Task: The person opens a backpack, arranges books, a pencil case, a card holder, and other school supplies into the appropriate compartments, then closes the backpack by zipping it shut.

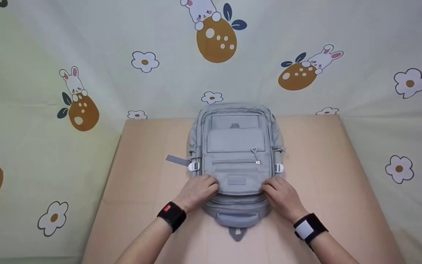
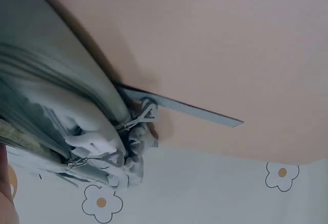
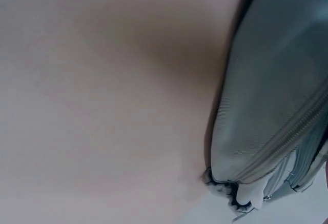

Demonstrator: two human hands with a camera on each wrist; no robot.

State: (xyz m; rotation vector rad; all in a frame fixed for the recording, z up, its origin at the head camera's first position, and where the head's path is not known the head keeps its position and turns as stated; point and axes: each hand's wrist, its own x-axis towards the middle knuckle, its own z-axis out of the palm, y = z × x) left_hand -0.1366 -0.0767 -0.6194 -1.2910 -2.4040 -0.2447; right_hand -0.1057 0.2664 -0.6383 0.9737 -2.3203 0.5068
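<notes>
A grey-green backpack (image 1: 236,141) lies flat with its front panel up and its padded top handle (image 1: 237,219) toward me. My left hand (image 1: 199,191) pinches the left corner of the front pocket's near edge with curled fingers. At the opposite corner, my right hand (image 1: 285,196) pinches the same edge. Between the hands sits a small label patch (image 1: 236,180), and a zipper with a dangling pull (image 1: 257,160) runs farther up the panel. The left wrist view shows a zipper pull (image 2: 147,112) and the bag's side; in the right wrist view, the bag's side panel (image 3: 271,90) appears.
A tan table (image 1: 148,220) carries the backpack. From its left side a loose grey strap (image 1: 177,160) sticks out, and white buckles (image 1: 194,166) sit on both sides. Behind and beside the table hangs a pale cloth (image 1: 262,73) printed with rabbits and flowers.
</notes>
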